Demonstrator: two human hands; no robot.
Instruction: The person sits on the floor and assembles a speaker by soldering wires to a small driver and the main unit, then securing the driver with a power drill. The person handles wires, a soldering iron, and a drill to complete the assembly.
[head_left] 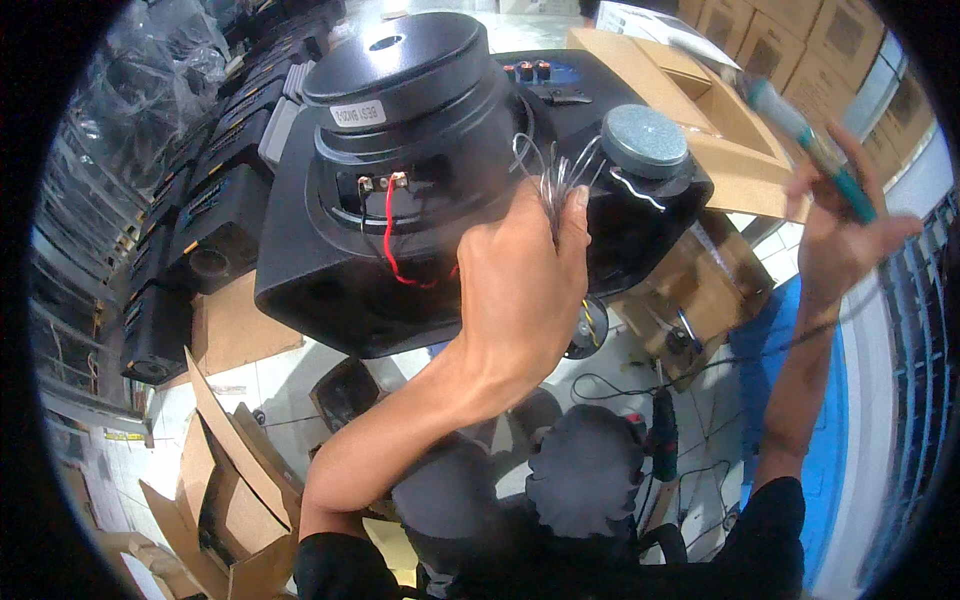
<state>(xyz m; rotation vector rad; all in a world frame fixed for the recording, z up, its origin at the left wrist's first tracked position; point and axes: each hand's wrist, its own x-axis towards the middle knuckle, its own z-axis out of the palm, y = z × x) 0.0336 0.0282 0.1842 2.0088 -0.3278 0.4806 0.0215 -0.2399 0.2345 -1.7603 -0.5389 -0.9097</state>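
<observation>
My left hand (530,270) is closed around a bunch of thin silvery solder wire (553,190), its loops sticking up past the thumb. It is just right of a large black speaker driver (400,110) that lies magnet side up on a black speaker cabinet (330,290). A red wire (390,235) and a black wire run from the driver's terminals. My right hand (845,225), raised at the right and blurred, grips a soldering iron (825,155) with a teal handle, tip toward the upper left. A small grey-magnet driver (645,140) sits on the cabinet's right end.
Rows of black speaker cabinets (215,235) line the left. A cardboard tray (700,100) is behind at the right, with stacked cartons (790,50) beyond. An open carton (690,290), a power drill (662,430), loose cables and cardboard pieces (240,490) lie lower down.
</observation>
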